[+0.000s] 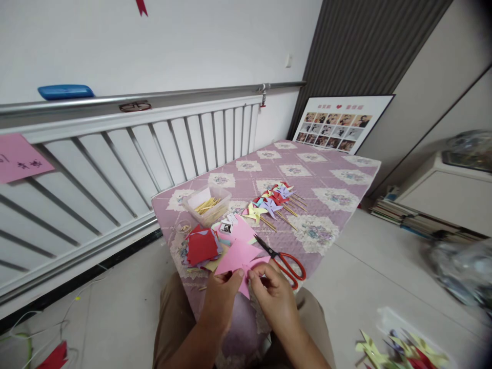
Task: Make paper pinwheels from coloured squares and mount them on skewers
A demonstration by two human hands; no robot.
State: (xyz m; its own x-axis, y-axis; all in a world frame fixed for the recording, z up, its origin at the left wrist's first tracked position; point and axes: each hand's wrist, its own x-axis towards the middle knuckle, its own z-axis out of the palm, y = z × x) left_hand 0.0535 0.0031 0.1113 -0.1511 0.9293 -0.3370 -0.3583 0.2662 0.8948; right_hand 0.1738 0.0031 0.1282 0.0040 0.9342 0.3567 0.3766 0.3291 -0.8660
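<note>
A pink paper pinwheel piece [237,255] with cut slits is held between both hands over the near edge of the table. My left hand [227,289] pinches its lower left part, thumb near the centre. My right hand [271,287] grips the paper just right of the centre, fingertips close to the left thumb. Beside the right hand lie scissors [284,260] with red-orange handles, blades apart. A stack of coloured paper squares [202,246], red on top, sits to the left. More pink paper [241,229] lies just behind the held piece.
A clear plastic box [188,202] of thin wooden sticks [208,205] stands at the table's left side. Finished pinwheels [271,205] on sticks lie mid-table. More pinwheels [400,351] are on the floor at lower right. A white radiator [184,143] runs along the left wall.
</note>
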